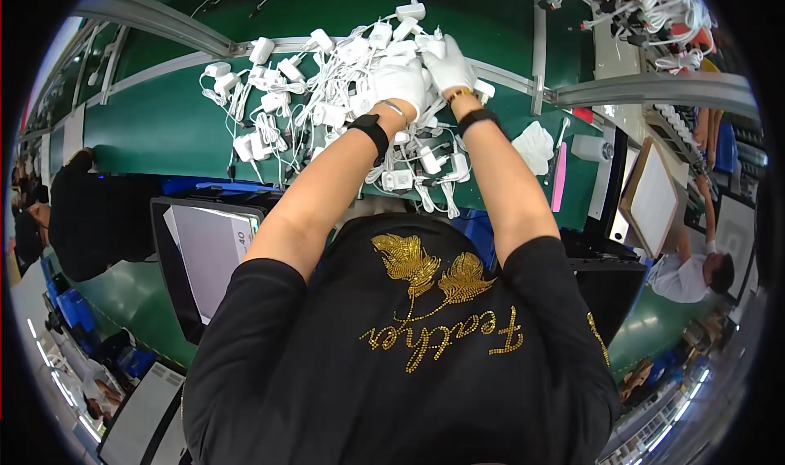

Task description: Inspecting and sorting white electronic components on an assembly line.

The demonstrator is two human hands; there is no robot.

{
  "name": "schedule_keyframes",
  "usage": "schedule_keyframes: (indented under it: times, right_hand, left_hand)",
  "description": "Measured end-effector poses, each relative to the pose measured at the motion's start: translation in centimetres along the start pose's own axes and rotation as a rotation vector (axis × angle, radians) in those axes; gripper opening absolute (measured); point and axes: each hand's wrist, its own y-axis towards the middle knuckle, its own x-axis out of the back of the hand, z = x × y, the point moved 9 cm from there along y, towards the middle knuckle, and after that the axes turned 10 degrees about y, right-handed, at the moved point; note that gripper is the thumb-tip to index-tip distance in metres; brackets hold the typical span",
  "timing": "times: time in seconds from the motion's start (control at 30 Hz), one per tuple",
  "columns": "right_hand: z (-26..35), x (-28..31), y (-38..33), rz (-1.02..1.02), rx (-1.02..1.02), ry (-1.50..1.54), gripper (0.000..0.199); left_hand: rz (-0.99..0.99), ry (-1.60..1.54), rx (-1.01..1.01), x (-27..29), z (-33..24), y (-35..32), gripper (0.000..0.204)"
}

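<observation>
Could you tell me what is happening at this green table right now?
A person in white gloves has both hands in a tangled pile of white chargers and cables on the green table. The left hand and right hand are raised together over the heap, gripping a bunch of cables. A spare white glove lies to the right.

Your left hand (398, 79) and right hand (448, 62) both wear white fabric gloves, each with a black band at the wrist; a thin gold bracelet (459, 94) rings the right one. They sit at twelve o'clock in a tangled heap of white plastic chargers with white cords (327, 105). Under it runs a dark green conveyor surface (163, 125) edged by grey metal rails (147, 15). At three o'clock lie a crumpled white cloth (534, 147) and a slim pink strip (559, 177). Your black short-sleeved shirt (392, 367) carries a gold sequin leaf-and-script pattern. At nine o'clock stands a black tray holding pale grey sheets (204, 248).
</observation>
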Motion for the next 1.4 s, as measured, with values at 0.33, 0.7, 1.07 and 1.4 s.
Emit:
schedule_keyframes:
  times: [0.33,0.7,1.07,1.4]
  right_hand:
    - [3.3,9.5,-14.5,0.149,-0.111,1.359,0.068]
    - [7.2,11.7,-19.8,0.227,0.059,1.353,0.085]
    - [7.6,13.4,-22.2,0.414,0.094,1.229,0.082]
    - [5.7,12.4,-23.7,0.346,0.035,1.331,0.069]
  left_hand:
    - [-0.223,-0.848,-0.032,5.0,3.4,-1.8,0.059]
    - [0.325,-1.702,-0.026,9.9,-2.7,-12.6,0.072]
    - [0.309,-1.679,0.024,11.3,-4.2,-15.4,0.089]
    - [0.300,-1.616,0.021,11.1,-4.3,-16.8,0.075]
